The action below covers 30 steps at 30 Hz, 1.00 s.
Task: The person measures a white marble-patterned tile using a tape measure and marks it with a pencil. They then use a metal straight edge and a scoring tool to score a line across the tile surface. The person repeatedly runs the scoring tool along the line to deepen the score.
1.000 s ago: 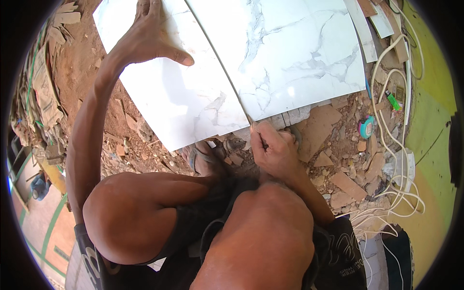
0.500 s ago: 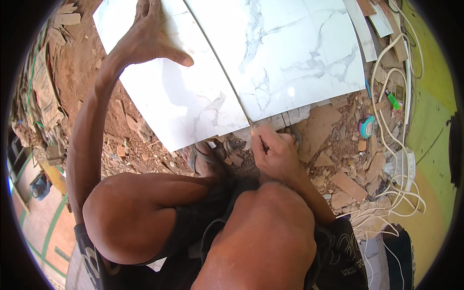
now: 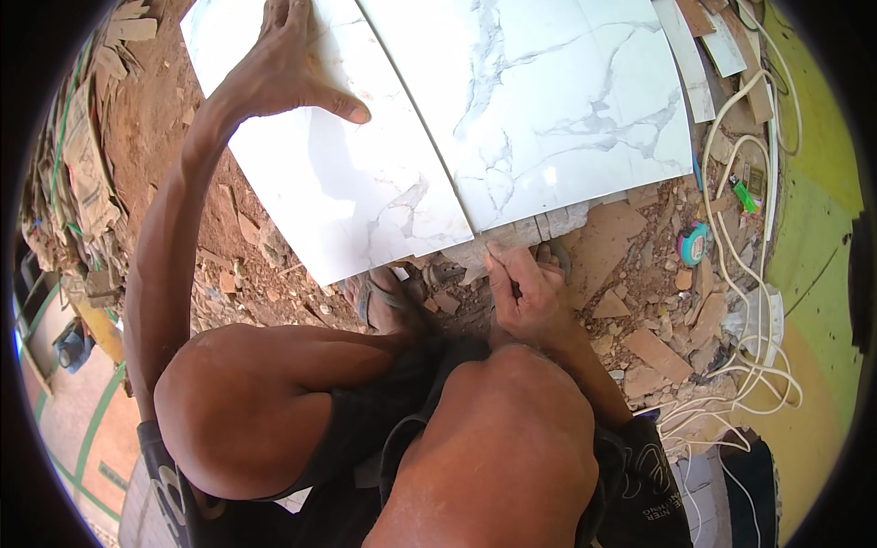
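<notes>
Bare knees bent high, a person in dark shorts (image 3: 365, 429) crouches over rubble (image 3: 639, 315), a sandaled foot (image 3: 388, 310) planted ahead, as seen from close by. The right forearm rises past the knee to the right hand (image 3: 530, 290), its fingers curled narrow, thumb and forefinger close together; whether they hold anything, one cannot tell. That hand is just short of the near end of the seam between two white marble-patterned tiles (image 3: 575, 119), laid side by side, with a rough gray slab (image 3: 553, 222) showing under their near edge. To the right, a turquoise tape measure (image 3: 692, 244) lies near a loose white cable (image 3: 722, 219). Farther off, the left arm reaches up and around to the left hand (image 3: 285, 78), spread wide on the left tile, thumb stretched toward the seam.
</notes>
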Available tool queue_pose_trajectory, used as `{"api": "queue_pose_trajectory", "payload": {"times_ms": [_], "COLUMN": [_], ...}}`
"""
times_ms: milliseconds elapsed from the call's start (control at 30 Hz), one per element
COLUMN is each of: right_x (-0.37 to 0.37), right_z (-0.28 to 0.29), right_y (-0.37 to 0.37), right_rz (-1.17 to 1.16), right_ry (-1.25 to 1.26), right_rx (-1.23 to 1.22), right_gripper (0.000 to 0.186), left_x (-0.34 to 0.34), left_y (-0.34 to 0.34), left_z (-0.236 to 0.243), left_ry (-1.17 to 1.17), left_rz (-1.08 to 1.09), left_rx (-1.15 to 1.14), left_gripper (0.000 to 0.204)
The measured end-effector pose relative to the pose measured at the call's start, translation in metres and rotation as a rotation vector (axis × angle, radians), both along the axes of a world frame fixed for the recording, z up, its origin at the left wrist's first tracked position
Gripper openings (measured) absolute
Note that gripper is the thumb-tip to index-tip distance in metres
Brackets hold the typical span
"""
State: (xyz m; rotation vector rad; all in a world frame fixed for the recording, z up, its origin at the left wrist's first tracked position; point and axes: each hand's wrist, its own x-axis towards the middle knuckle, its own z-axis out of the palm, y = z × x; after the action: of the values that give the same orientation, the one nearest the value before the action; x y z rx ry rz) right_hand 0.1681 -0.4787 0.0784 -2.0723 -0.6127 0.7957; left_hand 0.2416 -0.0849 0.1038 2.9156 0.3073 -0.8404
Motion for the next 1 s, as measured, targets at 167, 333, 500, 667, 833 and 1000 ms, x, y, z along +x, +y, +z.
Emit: {"api": "queue_pose_trajectory", "payload": {"times_ms": [167,333,500,667,833,1000], "right_x": [-0.001,0.001,0.007,0.007,0.008,0.006], "right_z": [-0.008,-0.005,0.000,-0.006,-0.003,-0.013], "right_y": [0.001,0.007,0.016,0.011,0.016,0.012], "right_rz": [-0.005,-0.001,-0.002,0.053,0.010,0.106], "right_ry": [-0.046,-0.062,-0.082,-0.155,-0.129,-0.227], "right_rx": [0.134,0.209,0.247,0.230,0.237,0.234], "right_gripper": [0.019,0.021,0.013,0.007,0.004,0.005], "left_x": [-0.001,-0.001,-0.001,-0.001,0.003,-0.022], "left_y": [0.000,0.000,-0.002,0.000,-0.002,0.017], "left_z": [0.000,0.003,0.005,0.002,0.003,-0.030], "left_ry": [-0.024,-0.026,-0.007,-0.022,-0.013,-0.341], "left_rz": [0.016,0.038,0.007,0.019,0.020,0.026], "left_rx": [-0.039,-0.052,-0.025,-0.051,-0.029,-0.180], "left_gripper": [0.185,0.185,0.184,0.184,0.183,0.187]}}
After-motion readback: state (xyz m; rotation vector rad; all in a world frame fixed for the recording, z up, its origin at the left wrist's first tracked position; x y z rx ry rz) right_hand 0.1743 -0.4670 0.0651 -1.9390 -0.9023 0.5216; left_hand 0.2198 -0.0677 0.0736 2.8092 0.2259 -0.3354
